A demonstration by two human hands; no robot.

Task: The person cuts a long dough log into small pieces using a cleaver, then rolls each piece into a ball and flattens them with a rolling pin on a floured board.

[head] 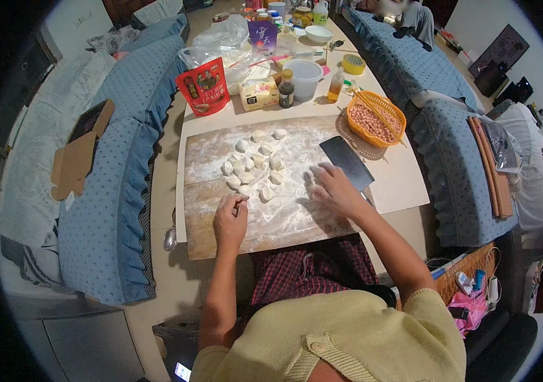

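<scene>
A flour-dusted wooden board (214, 224) lies before me. Several small pale dough pieces (258, 160) are grouped on its left and middle part. My left hand (231, 215) is curled at the near edge of that group, its fingertips close to a dough piece (244, 190); whether it pinches anything is unclear. My right hand (333, 188) is palm down over the floury right side, fingers apart and slightly blurred, its underside hidden. Just beyond the right hand is a dark flat-bladed dough scraper or cleaver (348, 160), its handle partly covered by my forearm.
An orange plastic basket (376, 118) of pinkish pellets, with chopsticks across it, stands at the right. Behind the board are a red pouch (203, 87), a tissue pack (258, 94), a dark bottle (286, 89) and a plastic tub (302, 79). A person sits on the far right couch.
</scene>
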